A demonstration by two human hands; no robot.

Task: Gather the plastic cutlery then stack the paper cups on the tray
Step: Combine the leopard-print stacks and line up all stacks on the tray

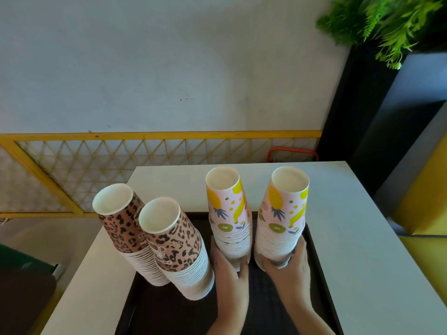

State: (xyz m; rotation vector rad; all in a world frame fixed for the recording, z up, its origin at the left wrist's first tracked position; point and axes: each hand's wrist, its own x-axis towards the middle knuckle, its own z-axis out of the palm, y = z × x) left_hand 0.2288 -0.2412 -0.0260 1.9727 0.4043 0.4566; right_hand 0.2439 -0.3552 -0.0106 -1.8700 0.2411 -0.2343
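– Four stacks of paper cups stand upside down on the dark tray (pixel 316 267), bases up, and the tray sits on a white table (pixel 350 226).

– How are they arranged?

– Two leopard-print stacks on the left side, the rear leopard stack (pixel 125 228) touching the front leopard stack (pixel 179 247), both leaning a little to the left. Two fruit-print stacks on the right: the left fruit stack (pixel 229 218) and the right fruit stack (pixel 283 218), upright and just apart from each other.

– And the hands?

– The left hand (pixel 229 269) is wrapped around the bottom of the left fruit stack, fingers closed against its rims. The right hand (pixel 290 264) is clasped around the bottom of the right fruit stack in the same way.

– Any cutlery?

– I cannot tell; none shows in this view.

– What lies beyond?

– A yellow lattice railing (pixel 121 155) behind the table, a pale wall (pixel 169 68) above it, and a green plant (pixel 387 22) at the upper right
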